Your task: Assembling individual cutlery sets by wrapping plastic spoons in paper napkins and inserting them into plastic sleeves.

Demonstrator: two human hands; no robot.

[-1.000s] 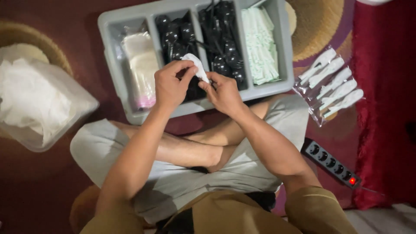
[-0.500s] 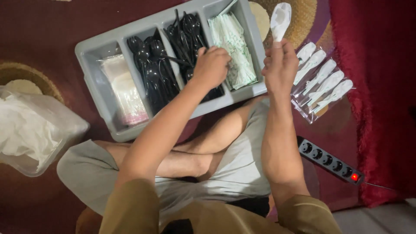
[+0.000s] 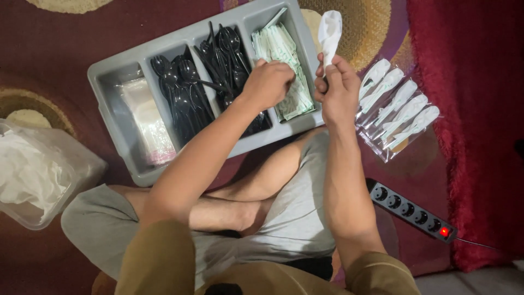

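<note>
Scanning from nine o'clock: I saw a clear plastic tub (image 3: 41,175) of white crumpled material on the dark red rug (image 3: 65,60).
Tray: a grey divided tray (image 3: 109,76) lay toward twelve o'clock; its far-left compartment held clear sleeves (image 3: 146,117), the two middle ones black plastic cutlery (image 3: 191,93), the right one green-and-white sachets (image 3: 281,46).
Left hand: my left hand (image 3: 268,83) was curled, knuckles up, over the sachet compartment, touching the sachets; I could not tell whether the fingers had closed on one.
Right hand: my right hand (image 3: 337,93) was closed around the lower end of a white wrapped bundle (image 3: 329,30), held upright at about one o'clock, just past the tray's right wall.
Done: five sealed clear packets (image 3: 397,106), each with a white wrapped piece inside, lay in a row at two to three o'clock.
Left: I judged much remained, since the cutlery and sachet compartments were well stocked.
Far right: a black power strip (image 3: 412,213) with a lit red switch sat at four o'clock.
</note>
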